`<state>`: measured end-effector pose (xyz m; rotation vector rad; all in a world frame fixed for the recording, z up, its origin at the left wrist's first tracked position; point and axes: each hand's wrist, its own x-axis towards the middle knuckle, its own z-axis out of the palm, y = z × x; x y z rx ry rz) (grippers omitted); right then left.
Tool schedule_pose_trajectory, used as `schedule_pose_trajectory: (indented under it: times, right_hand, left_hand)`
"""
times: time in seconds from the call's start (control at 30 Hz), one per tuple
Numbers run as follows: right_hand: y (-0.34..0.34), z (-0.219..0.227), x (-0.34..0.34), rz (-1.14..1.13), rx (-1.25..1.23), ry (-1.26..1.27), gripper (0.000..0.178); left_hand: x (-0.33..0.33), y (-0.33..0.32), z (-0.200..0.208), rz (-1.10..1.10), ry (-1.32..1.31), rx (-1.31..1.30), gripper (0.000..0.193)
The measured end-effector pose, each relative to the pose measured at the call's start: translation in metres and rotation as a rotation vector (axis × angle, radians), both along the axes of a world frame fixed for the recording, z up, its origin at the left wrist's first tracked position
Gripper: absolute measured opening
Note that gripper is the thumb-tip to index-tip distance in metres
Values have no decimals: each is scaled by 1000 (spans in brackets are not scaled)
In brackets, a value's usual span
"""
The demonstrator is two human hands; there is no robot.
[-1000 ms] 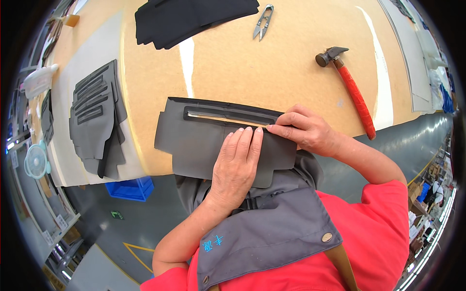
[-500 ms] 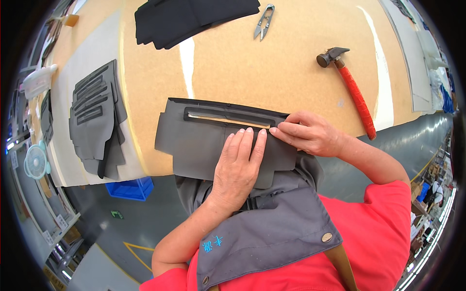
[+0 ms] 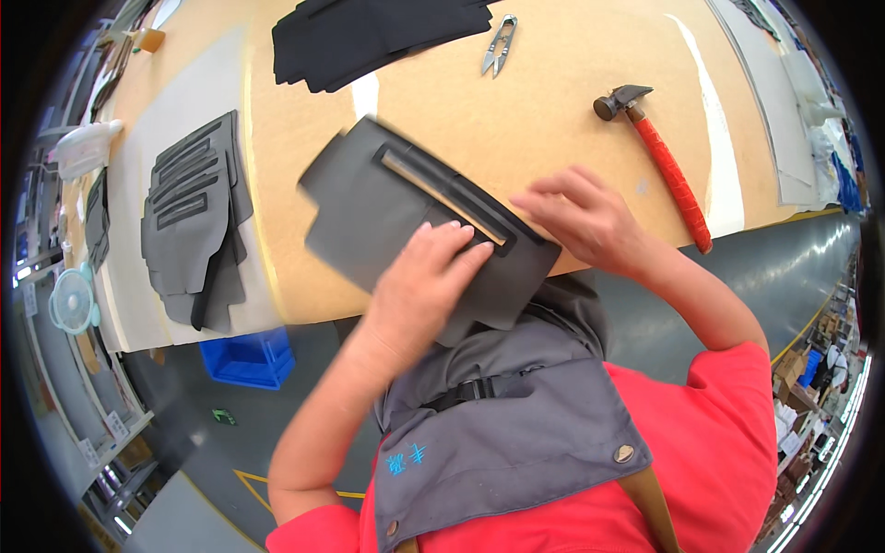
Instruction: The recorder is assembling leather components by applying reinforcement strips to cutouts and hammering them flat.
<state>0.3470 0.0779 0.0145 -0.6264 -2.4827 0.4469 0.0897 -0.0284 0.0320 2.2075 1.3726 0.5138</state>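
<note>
At frame centre, the left hand [image 3: 426, 279] lies flat, fingers together, on the grey slotted fabric panel [image 3: 406, 221] at the tan table's [image 3: 553, 111] edge. The right hand [image 3: 585, 219] hovers spread, holding nothing. A blue bin [image 3: 247, 357] sits lower left, contents hidden.

A cut fabric piece [image 3: 406, 217] lies on the table [image 3: 553, 101], near its front edge. A stack of pieces [image 3: 189, 217] lies to its left. Far behind it lie snips [image 3: 499, 43]. A hammer [image 3: 659, 161] lies to the right.
</note>
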Motion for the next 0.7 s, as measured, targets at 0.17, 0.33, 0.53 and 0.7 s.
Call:
schedule_pose_trajectory:
  times: [0.17,0.33,0.53,0.7]
  right_hand:
    - [32,-13,-78,-6,120,127,30]
    - [31,-30,-92,48,231,-24,21]
    - [-36,5,-91,59,36,-152,15]
    - [-19,17,-120,-26,-188,-37,10]
  left_hand:
    - [-47,19,27,70,-52,-153,46]
    - [-70,11,-8,386,136,149,33]
    - [-85,96,-13,196,-246,-13,28]
    - [-104,85,-2,329,-464,42,28]
